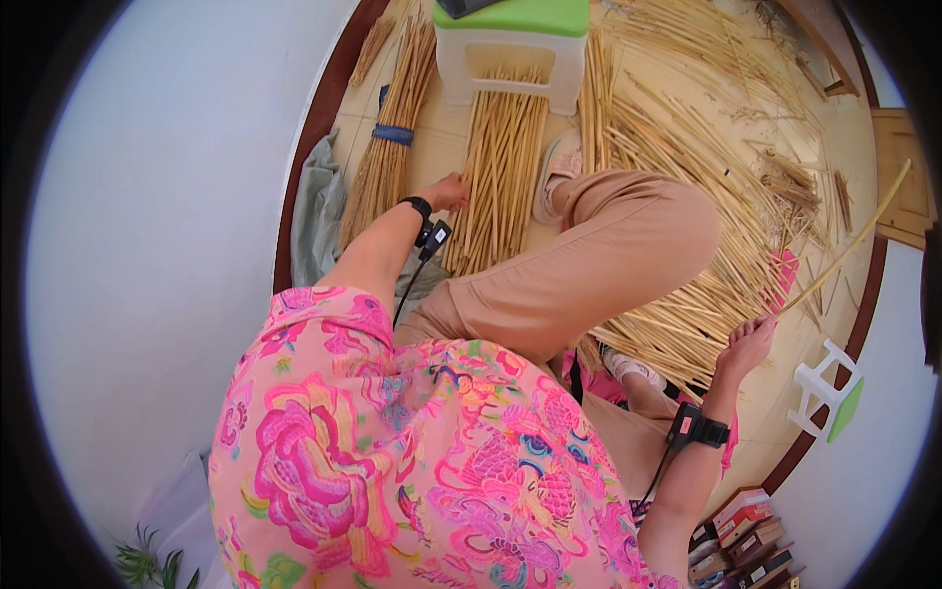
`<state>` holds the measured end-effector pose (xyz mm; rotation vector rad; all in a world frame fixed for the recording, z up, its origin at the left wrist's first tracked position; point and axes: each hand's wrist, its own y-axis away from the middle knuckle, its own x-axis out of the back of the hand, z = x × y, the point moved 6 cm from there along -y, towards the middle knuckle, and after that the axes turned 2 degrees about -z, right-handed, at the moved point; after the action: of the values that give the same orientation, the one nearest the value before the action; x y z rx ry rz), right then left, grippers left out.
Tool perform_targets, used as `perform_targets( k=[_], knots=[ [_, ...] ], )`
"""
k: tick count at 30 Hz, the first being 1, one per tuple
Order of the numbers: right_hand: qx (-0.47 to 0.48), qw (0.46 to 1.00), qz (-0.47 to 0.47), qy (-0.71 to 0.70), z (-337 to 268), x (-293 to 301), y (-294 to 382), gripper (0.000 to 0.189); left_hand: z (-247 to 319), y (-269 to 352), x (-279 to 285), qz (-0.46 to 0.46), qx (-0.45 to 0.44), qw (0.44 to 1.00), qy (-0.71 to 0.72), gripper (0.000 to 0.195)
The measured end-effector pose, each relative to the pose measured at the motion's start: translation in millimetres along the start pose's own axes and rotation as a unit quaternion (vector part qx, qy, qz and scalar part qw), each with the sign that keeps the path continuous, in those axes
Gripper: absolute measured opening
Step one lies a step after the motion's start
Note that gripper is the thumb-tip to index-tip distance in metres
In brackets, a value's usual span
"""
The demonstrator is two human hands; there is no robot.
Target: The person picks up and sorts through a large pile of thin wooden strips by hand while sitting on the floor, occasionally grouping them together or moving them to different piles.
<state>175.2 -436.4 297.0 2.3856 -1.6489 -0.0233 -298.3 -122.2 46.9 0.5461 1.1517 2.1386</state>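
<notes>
My right hand [749, 342] grips one end of a long dried stalk [837, 267], which slants up and away to the far right. At the left edge of a neat pile of cut stalks [506, 158] is my left hand [447, 193], its fingers curled. Whether a stalk is in those fingers is hidden. Left of that hand lies a bundle of bushy stalks [383, 163], bound with a blue tie [393, 134]. A wide, loose spread of stalks [695, 173] covers the floor beyond my bent knee.
A white stool with a green seat [511, 18] stands over the pile's far end. Another small stool [828, 394] lies tipped at the right wall. Grey-green sacking [316, 210] lies by the left wall. Boxes [747, 545] are stacked lower right. Cables run from both wrist devices.
</notes>
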Motion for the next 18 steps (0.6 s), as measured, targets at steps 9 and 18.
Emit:
perform_targets(
  k=[9,18],
  knots=[
    [-0.019,0.999,0.000,0.041,5,11,15,0.032,-42,19,7,-0.006,0.032,0.999,0.043,0.046],
    [-0.130,0.989,0.022,-0.060,37,19,-4,0.023,209,128,-20,-0.145,-0.170,0.966,-0.129,0.035]
  ],
)
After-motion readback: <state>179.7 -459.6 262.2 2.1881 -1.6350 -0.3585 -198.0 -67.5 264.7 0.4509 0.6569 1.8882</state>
